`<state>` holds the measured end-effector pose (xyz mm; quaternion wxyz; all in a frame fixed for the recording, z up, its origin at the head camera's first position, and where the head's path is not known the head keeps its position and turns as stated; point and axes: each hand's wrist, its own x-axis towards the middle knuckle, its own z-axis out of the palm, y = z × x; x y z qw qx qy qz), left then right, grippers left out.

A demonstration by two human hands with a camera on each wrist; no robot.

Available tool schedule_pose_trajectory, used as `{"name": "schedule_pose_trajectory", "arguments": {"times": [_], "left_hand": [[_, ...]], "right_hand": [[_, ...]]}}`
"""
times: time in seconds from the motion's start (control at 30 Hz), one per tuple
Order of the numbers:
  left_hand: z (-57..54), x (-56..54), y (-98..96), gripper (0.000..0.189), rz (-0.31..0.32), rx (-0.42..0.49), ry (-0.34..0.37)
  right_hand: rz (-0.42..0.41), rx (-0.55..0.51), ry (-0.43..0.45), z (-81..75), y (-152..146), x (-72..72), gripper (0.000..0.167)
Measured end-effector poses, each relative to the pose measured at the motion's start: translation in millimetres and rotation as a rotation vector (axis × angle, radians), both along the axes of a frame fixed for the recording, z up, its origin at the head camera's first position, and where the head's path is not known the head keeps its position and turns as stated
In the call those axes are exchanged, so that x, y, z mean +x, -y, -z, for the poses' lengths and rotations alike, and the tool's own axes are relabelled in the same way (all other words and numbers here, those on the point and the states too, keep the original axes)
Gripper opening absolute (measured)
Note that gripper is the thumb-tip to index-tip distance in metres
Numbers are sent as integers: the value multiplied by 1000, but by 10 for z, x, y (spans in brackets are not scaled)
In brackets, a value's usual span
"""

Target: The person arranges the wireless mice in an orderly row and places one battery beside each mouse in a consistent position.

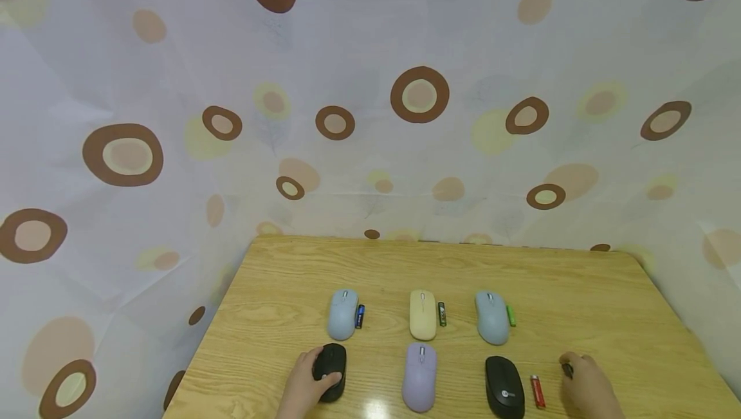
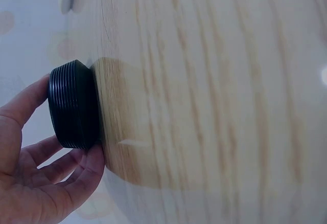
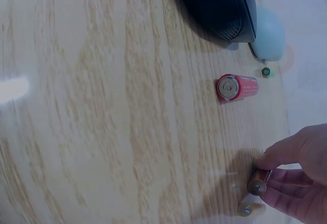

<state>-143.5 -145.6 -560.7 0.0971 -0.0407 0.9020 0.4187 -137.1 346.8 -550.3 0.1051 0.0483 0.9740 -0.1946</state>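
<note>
My left hand (image 1: 302, 381) grips a black computer mouse (image 1: 332, 358) by its sides at the front left of the table. In the left wrist view, thumb and fingers hold the ribbed sides of that mouse (image 2: 74, 104), close against the wood. At the front right, my right hand (image 1: 589, 385) pinches a dark battery (image 1: 568, 371) just above the table. The right wrist view shows this battery (image 3: 258, 182) end-on, with a yellowish battery (image 3: 248, 209) beside it, partly under the fingers. A red battery (image 1: 538, 392) lies left of the right hand, beside another black mouse (image 1: 505, 385).
A purple mouse (image 1: 419, 377) sits at the front middle. Behind are a blue mouse (image 1: 343, 315) with a blue battery (image 1: 360, 316), a yellow mouse (image 1: 422, 315) with a dark battery (image 1: 442, 314), and another blue mouse (image 1: 493, 318) with a green battery (image 1: 511, 315).
</note>
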Motion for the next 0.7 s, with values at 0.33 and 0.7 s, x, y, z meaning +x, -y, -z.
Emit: {"name": "schedule_pose_trajectory", "arguments": {"times": [0.33, 0.7], "left_hand": [[-4, 3, -2, 69, -2, 0, -10], [-13, 11, -4, 68, 1, -3, -28]], "right_hand": [[7, -18, -1, 51, -27, -9, 22], [74, -76, -138, -122, 115, -81, 31]]}}
